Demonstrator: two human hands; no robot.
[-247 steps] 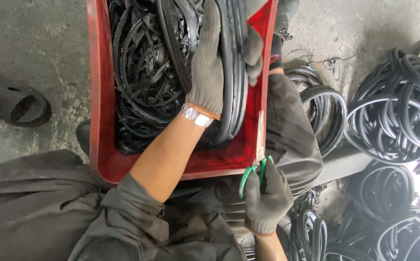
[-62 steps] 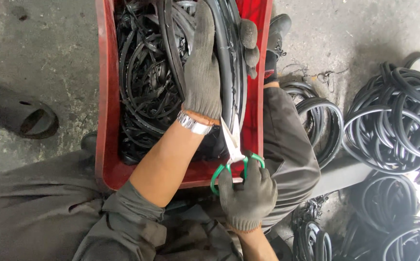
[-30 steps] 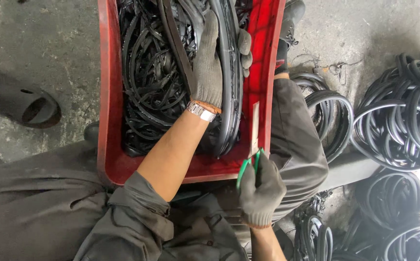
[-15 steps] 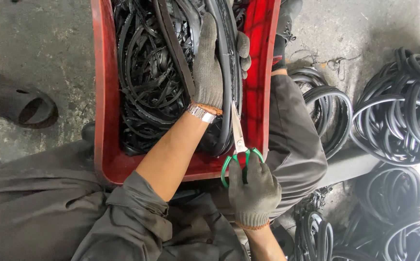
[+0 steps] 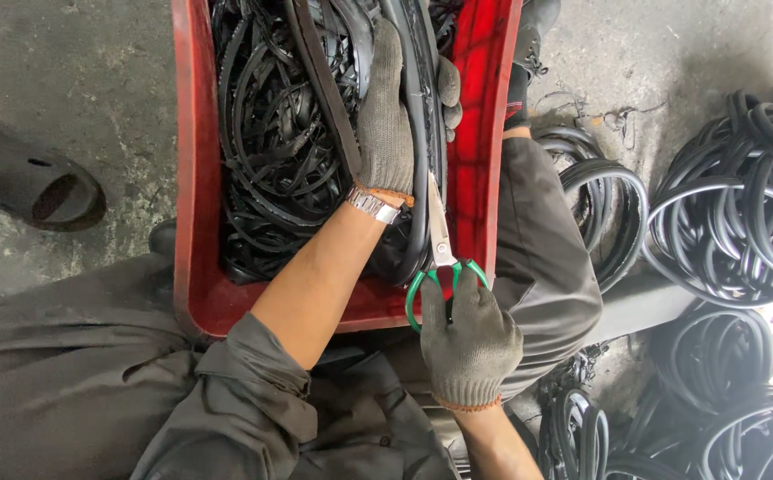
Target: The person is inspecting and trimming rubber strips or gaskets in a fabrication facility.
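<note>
Two gloved hands at a red crate (image 5: 192, 178) of black rubber strips (image 5: 271, 151): left hand (image 5: 391, 116) clasps a thick black rubber loop (image 5: 424, 133) inside it; right hand (image 5: 468, 342) grips green-handled scissors (image 5: 440, 258), blades apparently against that loop. Rubber rings (image 5: 733, 222) lie far right.

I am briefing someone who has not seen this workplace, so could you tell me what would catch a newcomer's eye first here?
The red plastic crate at top centre, packed with tangled black rubber strips, stands out first. Over it, the gloved left hand grips a black rubber ring, while the gloved right hand below holds green-handled scissors against it. More black rubber rings lie piled on the concrete floor at right.
</note>
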